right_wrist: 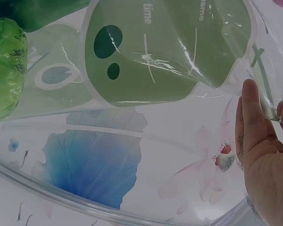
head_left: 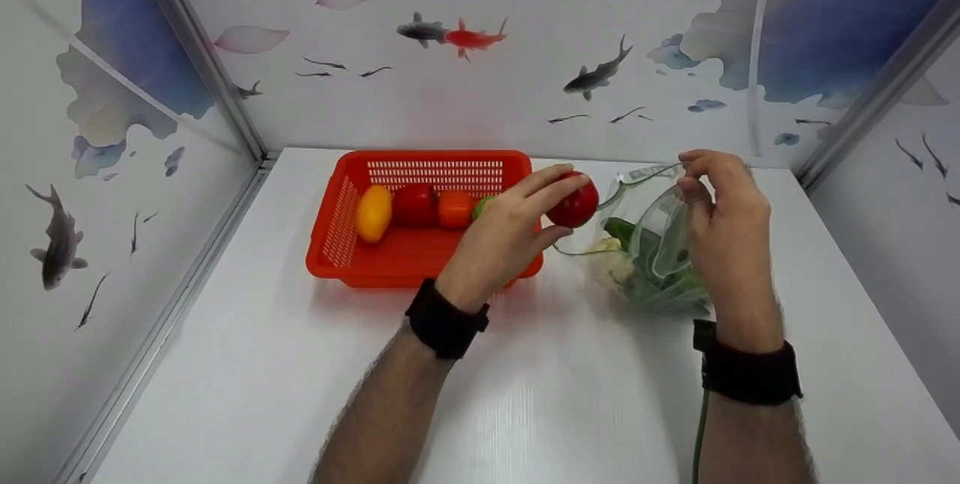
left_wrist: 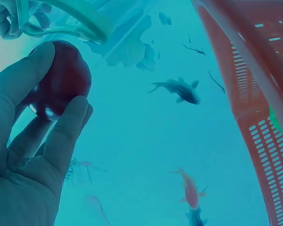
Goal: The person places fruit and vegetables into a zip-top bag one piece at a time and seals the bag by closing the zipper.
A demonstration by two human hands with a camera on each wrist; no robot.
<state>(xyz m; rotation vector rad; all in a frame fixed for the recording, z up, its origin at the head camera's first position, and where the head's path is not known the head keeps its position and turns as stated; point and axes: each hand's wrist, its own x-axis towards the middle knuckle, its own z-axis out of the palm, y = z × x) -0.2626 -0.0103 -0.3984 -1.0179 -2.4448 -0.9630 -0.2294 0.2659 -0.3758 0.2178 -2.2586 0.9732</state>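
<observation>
My left hand holds a red apple between thumb and fingers, past the right rim of the basket and beside the mouth of a clear plastic bag. In the left wrist view the apple shows dark and shiny at the fingertips. My right hand pinches the rim of the bag, whose mouth gapes toward the apple. Green print marks the bag's side in the right wrist view. Inside it lie dark green vegetables and a pale, cream-coloured piece.
A red plastic basket stands left of the bag. It holds a yellow mango-shaped fruit, a red one, an orange one and a green one partly hidden by my left hand. Printed panels enclose the white table.
</observation>
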